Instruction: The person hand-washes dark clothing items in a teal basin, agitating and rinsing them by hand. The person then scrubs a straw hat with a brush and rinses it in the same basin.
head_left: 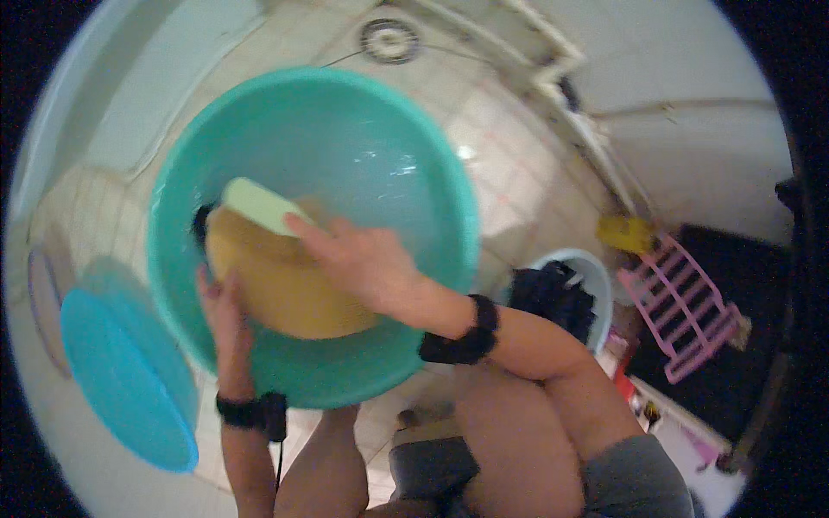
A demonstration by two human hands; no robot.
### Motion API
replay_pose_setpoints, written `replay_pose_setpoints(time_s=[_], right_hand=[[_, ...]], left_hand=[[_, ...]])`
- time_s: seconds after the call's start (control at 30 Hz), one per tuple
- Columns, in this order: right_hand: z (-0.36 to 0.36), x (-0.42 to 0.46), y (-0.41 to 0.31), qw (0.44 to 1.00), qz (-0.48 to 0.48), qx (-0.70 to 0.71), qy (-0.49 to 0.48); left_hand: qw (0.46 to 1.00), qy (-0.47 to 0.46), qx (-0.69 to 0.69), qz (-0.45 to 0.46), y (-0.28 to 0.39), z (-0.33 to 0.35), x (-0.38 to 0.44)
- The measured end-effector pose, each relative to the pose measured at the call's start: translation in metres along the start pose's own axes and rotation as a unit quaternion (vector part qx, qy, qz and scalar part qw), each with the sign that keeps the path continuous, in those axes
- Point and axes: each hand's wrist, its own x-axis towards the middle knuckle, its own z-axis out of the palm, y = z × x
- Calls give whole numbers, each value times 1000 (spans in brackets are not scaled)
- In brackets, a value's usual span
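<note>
A large teal plastic basin (447, 194) stands in front of me on the tiled floor, with water in it. Inside lies a broad, rounded yellow-tan object (304, 301), too blurred to name more exactly. My right hand (366, 262) grips a pale green scrubbing brush (259, 206) against its top face. The brush's bristles are mostly hidden. At the left edge of the yellow-tan object, my left hand (225, 311) holds on with its fingers. Something small and black (202, 223) shows beside the object's upper left edge.
A blue plastic basin (129, 382) leans on its side at the left. On the right, a white bucket (602, 291) contains dark cloth (554, 298). Beyond it are a pink plastic rack (686, 304) and a yellow item (625, 234). A round floor drain (390, 41) lies past the teal basin.
</note>
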Motion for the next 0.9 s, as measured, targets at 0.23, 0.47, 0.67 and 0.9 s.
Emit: replay_pose_setpoints(time_s=[0.23, 0.47, 0.67, 0.9], right_hand=[[-79, -46, 84, 982, 109, 35, 147], [-166, -262, 385, 874, 315, -274, 247], [-181, -377, 483, 846, 479, -96, 212], [-167, -308, 424, 842, 414, -319, 137]], left_hand=[[985, -91, 110, 96, 0, -13, -15], [942, -144, 273, 129, -27, -8, -9], [871, -222, 393, 192, -45, -9, 0], [879, -233, 394, 130, -18, 5, -22]])
